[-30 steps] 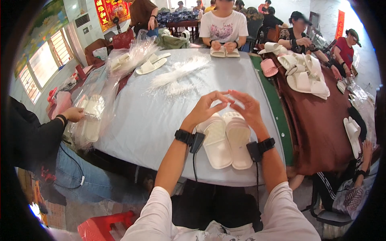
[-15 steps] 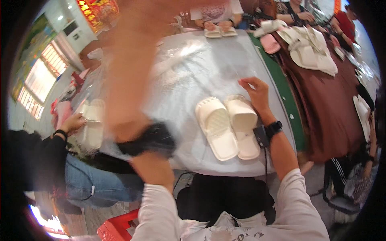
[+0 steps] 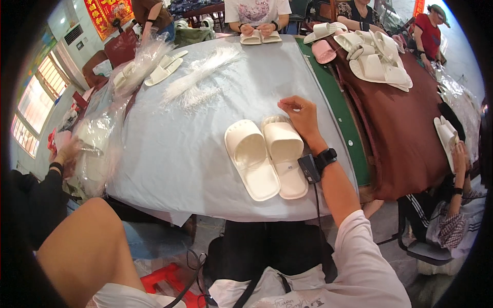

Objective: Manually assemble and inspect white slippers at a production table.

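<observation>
A pair of cream slide slippers lies side by side on the table before me, toes away: a left slipper [image 3: 258, 177] and a right slipper [image 3: 292, 186]. A small dark mark shows on the right one's insole. My right hand [image 3: 303, 115] hovers just beyond the right slipper's toe, thumb and fingers pinched together. Whatever they hold, if anything, is too small to make out. Its wrist wears a black band with a small box and cable, beside the right slipper. My left arm [image 3: 95, 241] is bent at the lower left, its hand out of the picture.
Loose white thin strands [image 3: 203, 79] lie on the grey-covered table [image 3: 169, 164]. Another slipper [image 3: 167, 66] and bagged slippers [image 3: 95, 138] sit at the left, by a co-worker's hand [image 3: 69, 149]. Slippers [image 3: 377, 66] are heaped on a brown-covered surface [image 3: 405, 138]. A person opposite handles slippers [image 3: 260, 37].
My left arm, blurred across the view before, has swung down to the lower left. The slippers and my right hand appear shifted left with the whole view; the right fingers stay pinched.
</observation>
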The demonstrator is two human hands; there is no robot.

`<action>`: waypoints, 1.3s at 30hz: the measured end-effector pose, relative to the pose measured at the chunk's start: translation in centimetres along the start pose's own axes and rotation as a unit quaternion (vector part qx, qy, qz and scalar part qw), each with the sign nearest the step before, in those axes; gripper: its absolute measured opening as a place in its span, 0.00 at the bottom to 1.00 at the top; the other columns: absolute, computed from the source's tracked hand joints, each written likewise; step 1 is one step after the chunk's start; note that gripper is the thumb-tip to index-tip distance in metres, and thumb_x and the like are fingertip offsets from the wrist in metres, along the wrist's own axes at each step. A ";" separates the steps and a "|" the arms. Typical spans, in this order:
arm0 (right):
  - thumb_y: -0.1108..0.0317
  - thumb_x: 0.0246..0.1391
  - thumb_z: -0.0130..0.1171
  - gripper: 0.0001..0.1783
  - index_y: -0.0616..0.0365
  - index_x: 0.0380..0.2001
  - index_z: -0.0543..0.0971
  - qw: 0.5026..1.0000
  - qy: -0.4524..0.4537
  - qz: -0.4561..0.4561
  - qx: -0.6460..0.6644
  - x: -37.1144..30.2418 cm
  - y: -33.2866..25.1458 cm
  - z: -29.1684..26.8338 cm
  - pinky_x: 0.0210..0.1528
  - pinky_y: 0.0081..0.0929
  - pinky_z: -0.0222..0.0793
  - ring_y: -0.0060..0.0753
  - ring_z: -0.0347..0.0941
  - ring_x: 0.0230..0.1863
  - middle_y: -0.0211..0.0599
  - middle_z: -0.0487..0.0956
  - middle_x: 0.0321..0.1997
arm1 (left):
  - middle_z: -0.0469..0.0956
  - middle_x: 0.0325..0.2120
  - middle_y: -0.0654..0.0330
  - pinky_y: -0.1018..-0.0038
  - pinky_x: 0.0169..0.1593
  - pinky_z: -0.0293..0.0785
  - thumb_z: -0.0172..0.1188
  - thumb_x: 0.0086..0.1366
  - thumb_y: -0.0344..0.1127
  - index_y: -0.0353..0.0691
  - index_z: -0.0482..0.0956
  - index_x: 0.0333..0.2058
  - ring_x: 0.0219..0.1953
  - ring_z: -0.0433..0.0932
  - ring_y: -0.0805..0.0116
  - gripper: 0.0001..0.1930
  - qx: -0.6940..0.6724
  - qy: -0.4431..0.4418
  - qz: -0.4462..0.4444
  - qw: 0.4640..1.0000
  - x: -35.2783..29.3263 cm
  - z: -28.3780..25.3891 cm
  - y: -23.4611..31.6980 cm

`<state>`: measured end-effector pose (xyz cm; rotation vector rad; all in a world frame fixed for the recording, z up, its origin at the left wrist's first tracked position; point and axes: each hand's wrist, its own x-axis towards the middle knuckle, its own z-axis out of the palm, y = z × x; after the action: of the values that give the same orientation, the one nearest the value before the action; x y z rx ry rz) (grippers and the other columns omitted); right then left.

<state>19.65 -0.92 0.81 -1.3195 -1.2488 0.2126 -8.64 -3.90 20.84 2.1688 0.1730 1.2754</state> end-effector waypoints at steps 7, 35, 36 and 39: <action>0.70 0.55 0.71 0.07 0.60 0.36 0.87 0.999 0.000 -0.021 -0.031 -0.2 -0.5 0.8 0.41 0.24 0.78 0.24 0.84 0.36 0.37 0.88 0.33 | 0.84 0.46 0.54 0.67 0.52 0.74 0.63 0.67 0.39 0.38 0.83 0.51 0.47 0.82 0.62 0.17 -0.018 0.038 0.038 0.998 0.0 -0.5 1.6; 0.79 0.56 0.63 0.07 0.68 0.39 0.83 0.963 -0.219 0.053 0.150 -2.1 -9.3 -3.9 0.41 0.22 0.77 0.24 0.82 0.38 0.36 0.86 0.37 | 0.78 0.51 0.49 0.61 0.57 0.74 0.70 0.59 0.59 0.37 0.79 0.56 0.54 0.78 0.49 0.36 0.250 -0.267 -0.127 0.922 -2.9 1.6 -10.6; 0.80 0.56 0.61 0.07 0.69 0.39 0.82 0.946 -0.262 0.090 0.169 -3.0 -8.8 -4.2 0.42 0.22 0.77 0.24 0.82 0.38 0.36 0.86 0.37 | 0.78 0.51 0.49 0.61 0.57 0.74 0.70 0.59 0.59 0.37 0.79 0.56 0.54 0.78 0.49 0.36 0.245 -0.267 -0.128 0.923 -2.8 2.0 -12.0; 0.82 0.57 0.61 0.05 0.70 0.38 0.81 0.932 -0.300 0.153 0.131 -5.0 -9.5 -4.4 0.45 0.24 0.78 0.25 0.82 0.39 0.37 0.84 0.37 | 0.76 0.55 0.50 0.62 0.58 0.73 0.72 0.56 0.62 0.37 0.78 0.57 0.56 0.77 0.52 0.39 0.268 -0.366 -0.246 0.856 -2.6 2.7 -16.2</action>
<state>16.17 -10.35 6.63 -1.2459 -1.4414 1.0343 -4.74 6.93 8.89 2.6599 0.7763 0.0561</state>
